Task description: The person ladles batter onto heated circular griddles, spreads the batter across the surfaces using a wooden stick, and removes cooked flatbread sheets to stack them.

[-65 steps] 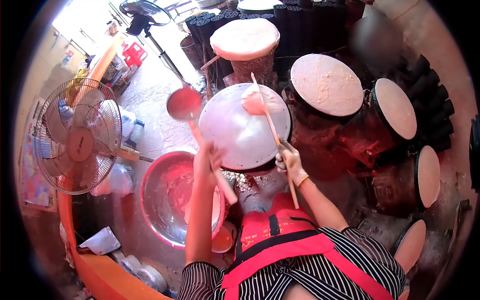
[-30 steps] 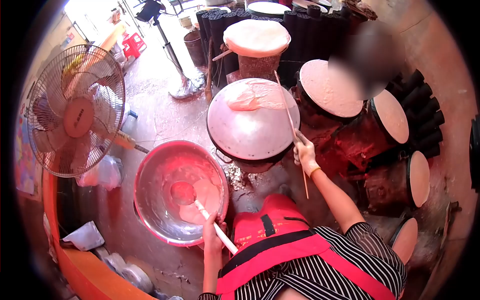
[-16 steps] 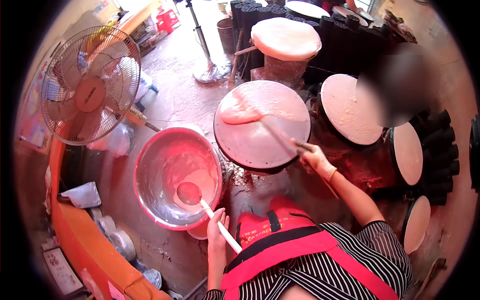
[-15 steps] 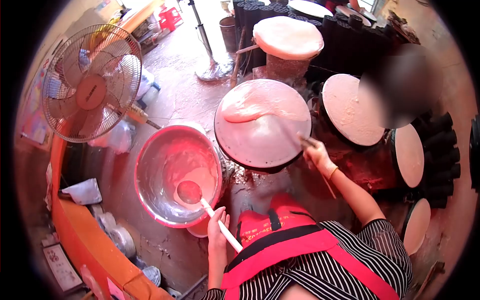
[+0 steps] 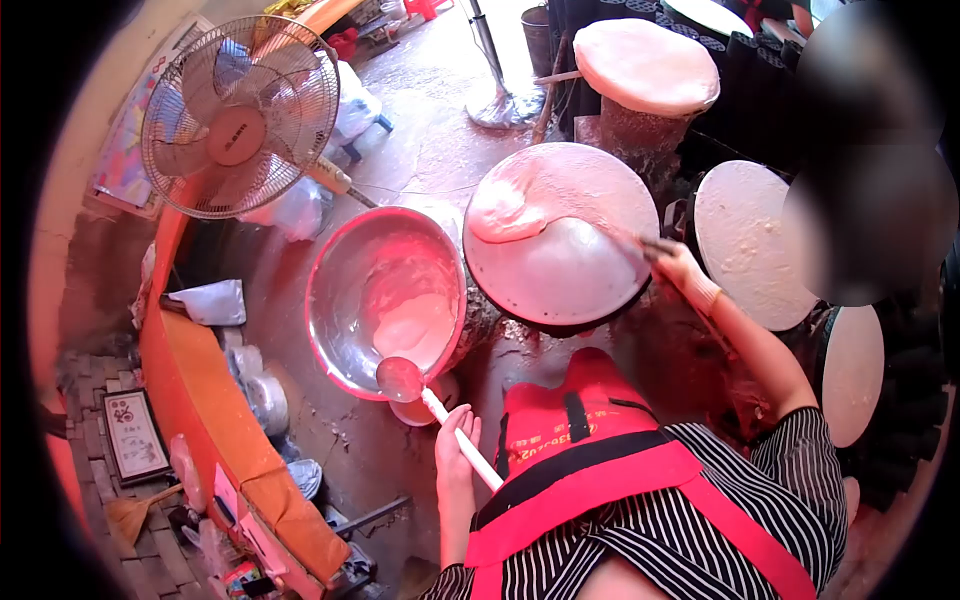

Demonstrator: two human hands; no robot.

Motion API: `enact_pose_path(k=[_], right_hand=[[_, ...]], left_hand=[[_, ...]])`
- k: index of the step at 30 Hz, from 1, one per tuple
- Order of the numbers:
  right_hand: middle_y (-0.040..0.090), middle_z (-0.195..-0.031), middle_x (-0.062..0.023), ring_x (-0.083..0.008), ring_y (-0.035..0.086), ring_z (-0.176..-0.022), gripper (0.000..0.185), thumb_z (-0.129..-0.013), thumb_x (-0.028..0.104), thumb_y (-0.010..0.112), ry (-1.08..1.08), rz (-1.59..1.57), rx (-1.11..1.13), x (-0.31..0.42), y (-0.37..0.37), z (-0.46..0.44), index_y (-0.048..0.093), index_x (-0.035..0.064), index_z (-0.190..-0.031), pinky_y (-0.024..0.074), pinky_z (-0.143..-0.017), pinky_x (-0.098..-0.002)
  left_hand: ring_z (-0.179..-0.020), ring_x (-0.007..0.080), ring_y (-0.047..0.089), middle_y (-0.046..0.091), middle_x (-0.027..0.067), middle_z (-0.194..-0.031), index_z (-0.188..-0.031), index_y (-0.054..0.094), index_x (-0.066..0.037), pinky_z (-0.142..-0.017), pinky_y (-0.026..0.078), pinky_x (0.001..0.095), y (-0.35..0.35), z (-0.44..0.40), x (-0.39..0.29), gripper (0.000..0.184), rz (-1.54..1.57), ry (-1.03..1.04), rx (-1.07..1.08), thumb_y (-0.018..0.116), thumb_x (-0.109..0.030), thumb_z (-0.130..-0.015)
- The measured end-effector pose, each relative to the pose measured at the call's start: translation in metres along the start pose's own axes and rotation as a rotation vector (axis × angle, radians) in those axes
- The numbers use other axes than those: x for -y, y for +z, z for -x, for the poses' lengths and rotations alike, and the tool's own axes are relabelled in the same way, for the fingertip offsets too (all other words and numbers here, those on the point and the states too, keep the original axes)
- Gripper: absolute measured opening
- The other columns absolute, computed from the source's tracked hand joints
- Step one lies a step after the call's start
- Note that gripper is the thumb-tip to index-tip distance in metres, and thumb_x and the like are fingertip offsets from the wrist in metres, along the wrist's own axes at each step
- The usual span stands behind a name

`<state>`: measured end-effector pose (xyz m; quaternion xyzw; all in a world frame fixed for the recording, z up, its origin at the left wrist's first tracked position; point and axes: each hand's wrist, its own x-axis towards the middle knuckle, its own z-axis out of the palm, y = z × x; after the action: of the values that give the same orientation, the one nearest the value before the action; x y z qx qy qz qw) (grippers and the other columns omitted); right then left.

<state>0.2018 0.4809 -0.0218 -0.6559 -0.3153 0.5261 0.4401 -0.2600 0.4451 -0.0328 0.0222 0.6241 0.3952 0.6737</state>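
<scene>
My left hand is closed around the white handle of a ladle. The ladle's round bowl is at the near rim of a large metal basin, which holds pale batter. In my right hand is a spreader with a thin wooden handle, its blade blurred and partly hidden at the right edge of a round griddle. Wet batter covers the griddle's far and left part, thicker at the left. The near part shows bare metal.
Behind the griddle stands another round plate covered with pale batter. More batter-covered griddles stand at right, near a blurred area. A standing fan is at left, above an orange counter. Dark briquettes line the back.
The view has shifted, so the scene sits differently. The ladle bowl has come from the batter to the basin's near rim. On the griddle, the batter's thick fold now lies further left.
</scene>
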Motion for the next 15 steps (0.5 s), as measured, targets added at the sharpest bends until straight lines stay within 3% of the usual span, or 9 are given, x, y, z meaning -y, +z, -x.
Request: enact_pose_path(k=[3,5,7,10,11,13,15], right_hand=[[0.061,-0.085,-0.0005,-0.0064,0.049,-0.063,0.034,-0.089,0.015,0.057,0.074,0.036,0.007,0.014,0.011,-0.031,0.060,0.0069,-0.122,0.0418,-0.055,-0.0230],[0.038,-0.055,0.0059,-0.0057,0.032,-0.041,0.038,-0.092,0.025,0.056,0.094,0.103,0.306,0.016,0.009,-0.029,0.055,0.0220,-0.129,0.0256,-0.037,-0.0228],[0.039,-0.056,0.0064,-0.0048,0.033,-0.042,0.035,-0.092,0.025,0.057,0.058,0.014,0.453,-0.003,-0.019,-0.030,0.058,0.0215,-0.127,0.0265,-0.038,-0.0216],[0.050,-0.068,0.0051,-0.0040,0.039,-0.050,0.033,-0.090,0.020,0.057,0.043,0.174,0.370,0.020,-0.052,-0.025,0.061,0.0114,-0.122,0.0320,-0.043,-0.0215],[0.058,-0.079,0.0044,-0.0030,0.044,-0.058,0.032,-0.090,0.012,0.056,0.065,0.162,0.311,0.035,-0.047,-0.023,0.061,0.0039,-0.120,0.0367,-0.049,-0.0207],[0.056,-0.070,0.0042,-0.0043,0.040,-0.052,0.036,-0.088,0.015,0.058,0.104,0.078,0.165,0.037,-0.020,-0.039,0.060,0.0100,-0.123,0.0341,-0.044,-0.0221],[0.055,-0.069,0.0039,-0.0057,0.040,-0.050,0.039,-0.087,0.016,0.056,0.130,0.210,0.354,0.032,-0.015,-0.035,0.059,0.0161,-0.126,0.0342,-0.044,-0.0222]], left_hand=[[-0.108,0.0183,0.055,0.060,0.0093,-0.105,-0.101,0.060,0.003,-0.096,0.047,0.0325,0.005,0.014,0.001,0.019,0.009,0.016,-0.020,0.061,-0.008,-0.086],[-0.108,0.0183,0.056,0.060,0.0092,-0.105,-0.101,0.059,0.002,-0.096,0.047,0.0326,0.005,0.025,0.002,0.018,0.005,0.038,-0.046,0.061,-0.008,-0.086],[-0.108,0.0182,0.057,0.061,0.0091,-0.105,-0.100,0.059,0.002,-0.096,0.048,0.0328,0.002,0.037,0.008,0.017,0.002,0.063,-0.086,0.061,-0.008,-0.086],[-0.106,0.0180,0.058,0.062,0.0087,-0.103,-0.100,0.059,0.001,-0.095,0.048,0.0330,0.000,0.046,0.018,0.016,-0.001,0.062,-0.110,0.062,-0.008,-0.086],[-0.106,0.0180,0.058,0.062,0.0086,-0.103,-0.099,0.059,0.000,-0.095,0.048,0.0330,-0.003,0.049,0.020,0.016,-0.011,0.050,-0.116,0.062,-0.008,-0.086],[-0.105,0.0176,0.058,0.063,0.0086,-0.101,-0.101,0.058,0.000,-0.095,0.049,0.0333,-0.002,0.055,0.019,0.018,-0.021,0.008,-0.120,0.063,-0.007,-0.085],[-0.103,0.0171,0.059,0.063,0.0081,-0.100,-0.100,0.058,-0.001,-0.094,0.049,0.0332,0.002,0.061,0.014,0.017,-0.046,-0.003,-0.119,0.063,-0.007,-0.085]])
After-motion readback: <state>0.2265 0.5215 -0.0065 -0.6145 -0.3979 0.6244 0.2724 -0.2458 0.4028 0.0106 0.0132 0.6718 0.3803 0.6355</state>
